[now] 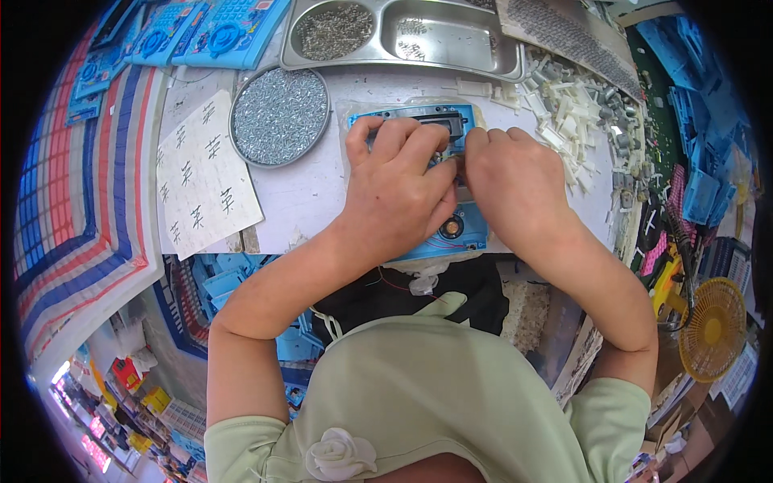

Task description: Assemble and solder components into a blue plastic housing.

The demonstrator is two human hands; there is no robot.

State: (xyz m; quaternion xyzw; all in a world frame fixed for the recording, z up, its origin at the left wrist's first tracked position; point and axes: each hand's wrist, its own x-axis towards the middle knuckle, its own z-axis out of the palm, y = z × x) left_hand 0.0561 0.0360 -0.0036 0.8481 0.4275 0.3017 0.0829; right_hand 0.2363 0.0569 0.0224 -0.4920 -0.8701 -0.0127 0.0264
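A blue plastic casing point(473, 219) lies on the white table in front of me, with a small round speaker point(452, 226) and thin wires at its near end. A black part point(435, 119) sits along its far end. My left hand point(398, 181) rests over the casing's left side with curled fingers, thumb and forefinger drawn together near its middle. From the right, my right hand point(515, 173) is closed, its fingertips pressed in beside my left thumb. Whatever small piece is between the fingertips is hidden by the hands.
A round dish of silvery screws point(279, 117) and a handwritten paper sheet point(205, 177) stand left. Beyond is a metal compartment tray point(455, 36) with small metal parts. White plastic pieces point(555, 113) lie heaped at right. Blue casings point(233, 32) are stacked far left; a yellow fan point(713, 330) stands right.
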